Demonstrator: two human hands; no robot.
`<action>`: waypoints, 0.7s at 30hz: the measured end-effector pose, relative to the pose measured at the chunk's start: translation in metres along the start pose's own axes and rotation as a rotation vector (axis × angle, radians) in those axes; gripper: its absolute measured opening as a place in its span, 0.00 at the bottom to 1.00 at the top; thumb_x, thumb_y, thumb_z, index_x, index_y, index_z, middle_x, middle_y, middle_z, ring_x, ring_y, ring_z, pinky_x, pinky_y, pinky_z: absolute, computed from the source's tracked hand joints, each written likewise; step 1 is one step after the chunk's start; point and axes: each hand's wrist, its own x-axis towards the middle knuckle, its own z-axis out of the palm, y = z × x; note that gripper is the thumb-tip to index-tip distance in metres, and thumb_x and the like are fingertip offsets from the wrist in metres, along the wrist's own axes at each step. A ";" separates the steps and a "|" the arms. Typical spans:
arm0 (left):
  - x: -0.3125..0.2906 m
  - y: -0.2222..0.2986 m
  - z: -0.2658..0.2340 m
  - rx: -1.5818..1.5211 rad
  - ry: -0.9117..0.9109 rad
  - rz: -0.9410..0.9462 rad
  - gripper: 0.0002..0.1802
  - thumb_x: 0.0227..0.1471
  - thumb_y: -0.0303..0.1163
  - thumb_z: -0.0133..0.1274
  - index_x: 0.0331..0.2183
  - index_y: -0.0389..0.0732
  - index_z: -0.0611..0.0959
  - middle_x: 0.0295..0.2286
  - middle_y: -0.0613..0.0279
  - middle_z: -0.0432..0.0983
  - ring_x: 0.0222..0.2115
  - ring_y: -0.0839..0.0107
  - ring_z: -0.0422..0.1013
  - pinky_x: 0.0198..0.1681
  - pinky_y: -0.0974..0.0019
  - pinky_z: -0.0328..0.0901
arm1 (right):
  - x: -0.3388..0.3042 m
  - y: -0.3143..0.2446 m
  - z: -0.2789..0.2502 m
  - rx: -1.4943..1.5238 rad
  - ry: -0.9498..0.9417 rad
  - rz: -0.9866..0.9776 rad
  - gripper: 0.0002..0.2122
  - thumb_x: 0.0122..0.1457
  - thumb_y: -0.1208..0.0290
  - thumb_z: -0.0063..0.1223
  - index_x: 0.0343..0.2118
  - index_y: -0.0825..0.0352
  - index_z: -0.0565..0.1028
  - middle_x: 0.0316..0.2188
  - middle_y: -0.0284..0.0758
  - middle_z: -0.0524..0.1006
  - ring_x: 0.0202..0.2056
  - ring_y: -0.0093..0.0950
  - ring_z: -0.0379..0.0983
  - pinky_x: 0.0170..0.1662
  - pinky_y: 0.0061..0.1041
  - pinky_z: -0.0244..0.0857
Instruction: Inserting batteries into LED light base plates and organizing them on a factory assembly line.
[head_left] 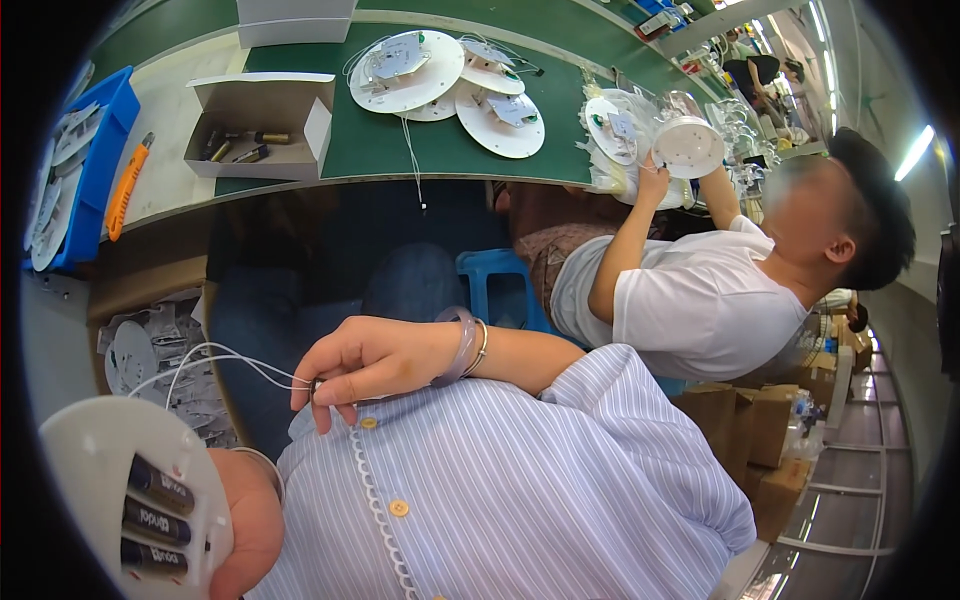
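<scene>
My left hand (252,522) is closed round the edge of a white round battery housing (75,470) at the lower left. Three dark cylindrical batteries (157,525) lie side by side in its open slot. Thin white wires (212,352) loop up from the housing toward my right hand (375,365). In front of my striped shirt, that hand pinches a small dark piece (316,388) at the end of the wires; its exact kind cannot be made out. A bangle and a bracelet circle the right wrist.
On the green bench sit several white discs with circuit boards (408,75), an open box of batteries (258,170), an orange cutter (128,190) and a blue crate (110,150). A carton of parts (150,300) stands below. To the right, a co-worker (690,300) handles a white round lamp (688,148).
</scene>
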 end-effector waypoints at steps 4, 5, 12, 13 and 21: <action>-0.003 -0.009 -0.017 -0.013 -0.013 -0.048 0.30 0.47 0.43 0.43 0.47 0.33 0.59 0.48 0.54 0.55 0.49 0.63 0.51 0.53 0.61 0.42 | -0.003 0.003 -0.006 -0.013 0.007 0.021 0.11 0.54 0.69 0.41 0.36 0.72 0.68 0.26 0.35 0.74 0.23 0.16 0.68 0.28 0.13 0.62; -0.001 -0.010 -0.020 -0.013 -0.017 -0.057 0.30 0.47 0.43 0.43 0.47 0.33 0.59 0.48 0.53 0.55 0.49 0.63 0.50 0.53 0.61 0.42 | -0.006 0.007 -0.009 -0.008 0.031 0.012 0.11 0.54 0.70 0.41 0.36 0.72 0.68 0.26 0.36 0.74 0.23 0.17 0.68 0.28 0.13 0.62; 0.009 0.007 -0.014 0.871 -0.778 0.335 0.30 0.50 0.43 0.39 0.46 0.28 0.59 0.46 0.46 0.56 0.45 0.56 0.57 0.49 0.64 0.50 | -0.016 0.011 -0.025 -1.025 0.701 -0.197 0.21 0.50 0.67 0.45 0.45 0.72 0.59 0.43 0.45 0.61 0.45 0.37 0.57 0.46 0.28 0.53; 0.012 0.009 0.024 0.710 -0.728 0.284 0.23 0.48 0.37 0.41 0.44 0.32 0.63 0.42 0.45 0.60 0.44 0.55 0.59 0.49 0.58 0.50 | -0.020 0.002 -0.026 -0.911 0.690 -0.176 0.20 0.51 0.68 0.44 0.46 0.72 0.58 0.41 0.42 0.64 0.42 0.33 0.60 0.45 0.25 0.54; 0.010 0.002 0.062 0.984 -1.178 0.617 0.11 0.42 0.28 0.45 0.33 0.49 0.73 0.44 0.52 0.61 0.47 0.59 0.56 0.53 0.55 0.37 | -0.029 -0.027 -0.007 -0.084 0.738 -0.177 0.10 0.52 0.71 0.42 0.35 0.72 0.67 0.27 0.33 0.72 0.24 0.17 0.67 0.25 0.15 0.63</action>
